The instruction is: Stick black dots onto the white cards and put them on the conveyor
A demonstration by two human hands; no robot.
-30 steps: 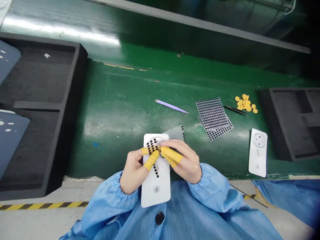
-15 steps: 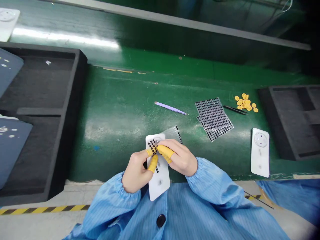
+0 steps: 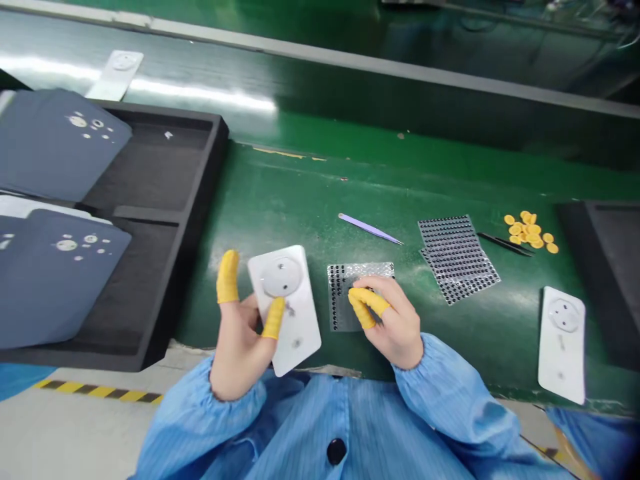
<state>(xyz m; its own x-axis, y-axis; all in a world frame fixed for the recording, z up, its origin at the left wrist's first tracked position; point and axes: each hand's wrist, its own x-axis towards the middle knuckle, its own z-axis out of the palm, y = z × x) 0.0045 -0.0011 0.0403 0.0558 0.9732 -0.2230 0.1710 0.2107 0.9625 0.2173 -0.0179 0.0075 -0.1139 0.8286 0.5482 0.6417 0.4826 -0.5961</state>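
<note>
My left hand (image 3: 243, 347), with yellow finger cots on index finger and thumb, holds a white phone back cover (image 3: 303, 327) tilted up near the table's front edge. The thumb presses on its face below the round camera area; the index finger sticks out free. Two dark dots show inside that circle. To the right, a clear sheet of black dot stickers (image 3: 336, 310) lies on the table, partly bare of dots. Over it is my right hand (image 3: 393, 320), thumb and index finger in yellow cots pinched together. Whatever is between those fingertips is too small to make out.
Purple tweezers (image 3: 370, 229), more dot sheets (image 3: 457, 257), black tweezers (image 3: 505, 244) and loose yellow finger cots (image 3: 527, 230) lie farther back. Another white cover (image 3: 563, 347) is at right. Black trays (image 3: 195, 193) stand on both sides, the left one holding grey-blue covers (image 3: 90, 267).
My hands have moved apart. The left hand has shifted left with the white cover, while the dot sheet that overlapped the cover now lies on the table under my right hand. The view has turned left.
</note>
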